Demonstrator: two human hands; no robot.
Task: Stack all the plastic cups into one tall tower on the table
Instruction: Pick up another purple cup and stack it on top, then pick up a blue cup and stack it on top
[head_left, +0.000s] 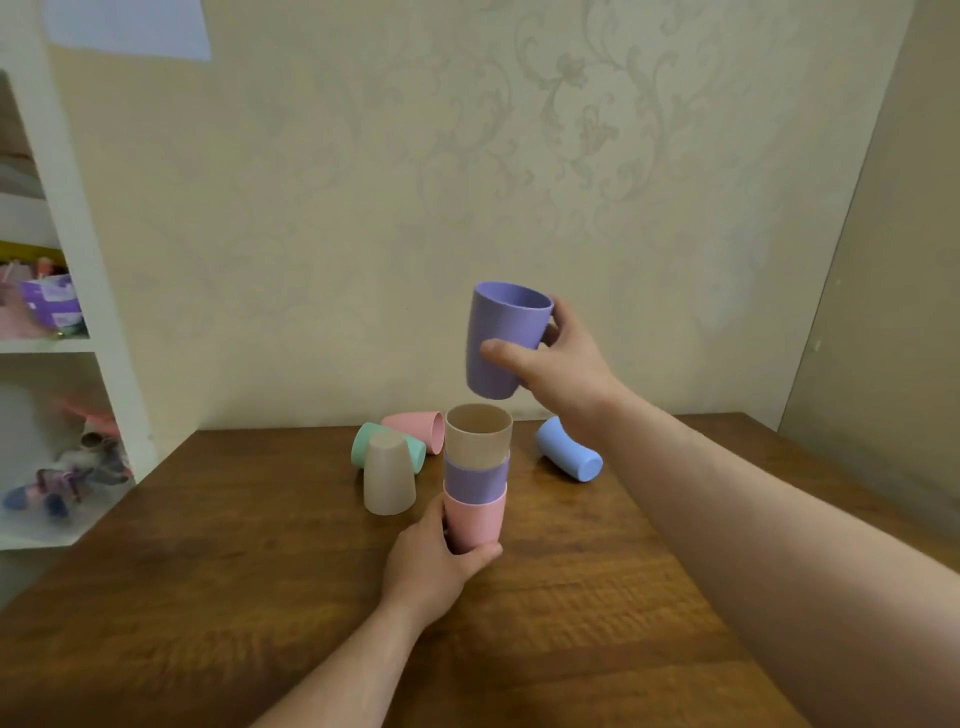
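Observation:
A nested stack stands upright mid-table: a pink cup (475, 519) at the bottom, a purple cup (477, 480) in it, a beige cup (478, 435) on top. My left hand (434, 564) grips the pink cup at its base. My right hand (558, 364) holds a second purple cup (501, 338) upright in the air, just above and slightly right of the stack. Loose cups lie around: an upside-down beige cup (388, 480), a green cup (366, 441) on its side behind it, a pink cup (415, 427) on its side, and a blue cup (569, 456) on its side at the right.
The wooden table (218, 597) meets a patterned wall at the back. A white shelf unit (83, 291) with toys and clutter stands at the left, beside the table's left edge. A beige panel (883, 291) rises at the right.

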